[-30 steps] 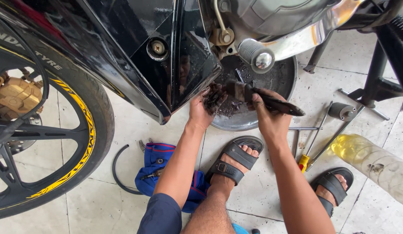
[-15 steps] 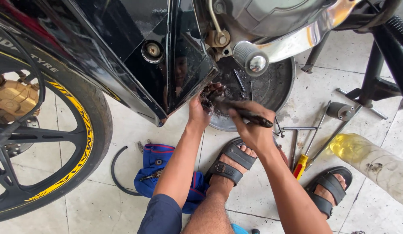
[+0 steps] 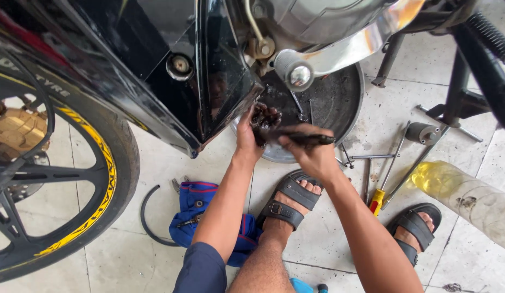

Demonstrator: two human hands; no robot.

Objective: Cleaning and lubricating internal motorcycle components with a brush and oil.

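Observation:
My left hand [image 3: 247,133] grips a small, greasy dark part [image 3: 265,118] just under the black motorcycle fairing [image 3: 220,92]. My right hand [image 3: 312,154] holds a dirty black brush [image 3: 304,139] by its handle, with the bristle end against the greasy part. Both hands work above the rim of a round metal drain pan [image 3: 344,103] that sits on the tiled floor under the engine.
The front wheel [image 3: 62,179] with yellow rim stripe fills the left. A blue cloth [image 3: 201,209] and a black rubber ring [image 3: 146,217] lie by my left leg. Screwdrivers and rods [image 3: 380,173], a socket [image 3: 423,133] and a clear bottle of yellow oil [image 3: 458,192] lie right.
My right hand has slid left with the brush, drawing it across the greasy part. My left hand has stayed under the fairing with the part.

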